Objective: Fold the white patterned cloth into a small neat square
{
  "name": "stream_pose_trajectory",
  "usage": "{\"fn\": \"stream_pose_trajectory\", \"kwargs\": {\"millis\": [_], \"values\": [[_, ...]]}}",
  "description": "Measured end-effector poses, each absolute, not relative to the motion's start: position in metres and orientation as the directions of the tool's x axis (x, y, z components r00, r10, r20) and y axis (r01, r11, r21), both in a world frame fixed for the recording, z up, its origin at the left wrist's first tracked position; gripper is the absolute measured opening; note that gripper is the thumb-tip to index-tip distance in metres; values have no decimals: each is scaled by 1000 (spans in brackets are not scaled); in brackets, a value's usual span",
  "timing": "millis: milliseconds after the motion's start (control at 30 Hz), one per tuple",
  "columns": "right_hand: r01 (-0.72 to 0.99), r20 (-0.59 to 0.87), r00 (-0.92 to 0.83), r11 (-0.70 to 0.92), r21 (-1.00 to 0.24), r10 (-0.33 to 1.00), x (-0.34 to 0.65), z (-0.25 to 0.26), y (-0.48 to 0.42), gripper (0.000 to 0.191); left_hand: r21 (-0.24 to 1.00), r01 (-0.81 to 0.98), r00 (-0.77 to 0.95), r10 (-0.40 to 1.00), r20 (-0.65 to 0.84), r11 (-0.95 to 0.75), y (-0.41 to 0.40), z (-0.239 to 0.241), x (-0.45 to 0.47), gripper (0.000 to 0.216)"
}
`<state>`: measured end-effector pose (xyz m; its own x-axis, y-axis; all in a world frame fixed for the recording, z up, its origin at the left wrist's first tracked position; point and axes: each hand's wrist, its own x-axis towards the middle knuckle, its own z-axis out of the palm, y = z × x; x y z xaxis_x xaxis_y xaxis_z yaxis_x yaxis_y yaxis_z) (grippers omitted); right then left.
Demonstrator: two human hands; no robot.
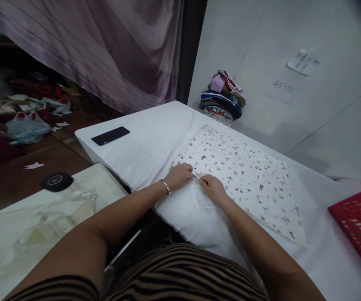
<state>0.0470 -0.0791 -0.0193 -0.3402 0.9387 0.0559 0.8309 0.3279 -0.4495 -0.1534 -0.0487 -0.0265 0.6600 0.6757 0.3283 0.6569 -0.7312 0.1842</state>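
Note:
A white cloth with a small dark print lies spread flat on the white-covered table. Its near edge is between my hands. My left hand, with a bracelet at the wrist, has its fingers curled and pinched on this edge. Close beside it on the right, my right hand pinches the same edge between thumb and fingers. The edge looks slightly gathered between them. Plain white fabric hangs in loose folds just below my hands, toward my body.
A black phone lies on the table's far left corner. At the right stands a red plastic basket. Folded clothes are stacked by the wall. A black round lid sits on the left surface, and plastic bags lie on the floor.

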Motion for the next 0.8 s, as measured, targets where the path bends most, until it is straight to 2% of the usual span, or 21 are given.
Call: {"fn": "stream_pose_trajectory", "kwargs": {"millis": [133, 267, 567, 700, 800], "values": [[829, 88, -346, 348, -437, 934, 48, -23, -80, 23, 129, 666, 678, 669, 306, -735, -47, -27, -149, 23], [829, 111, -350, 363, -426, 930, 49, -24, -82, 23, 124, 652, 680, 650, 339, -748, -49, -28, -153, 24], [871, 61, -469, 473, -134, 881, 44, -16, -96, 27, 87, 564, 724, 543, 426, -821, -49, -31, -159, 20], [873, 62, -475, 479, -89, 878, 41, -16, -96, 27, 81, 568, 723, 543, 428, -819, -48, -31, -159, 19], [887, 53, -445, 448, -113, 894, 39, -17, -93, 26, 87, 592, 718, 573, 396, -801, -47, -31, -157, 17]]}}
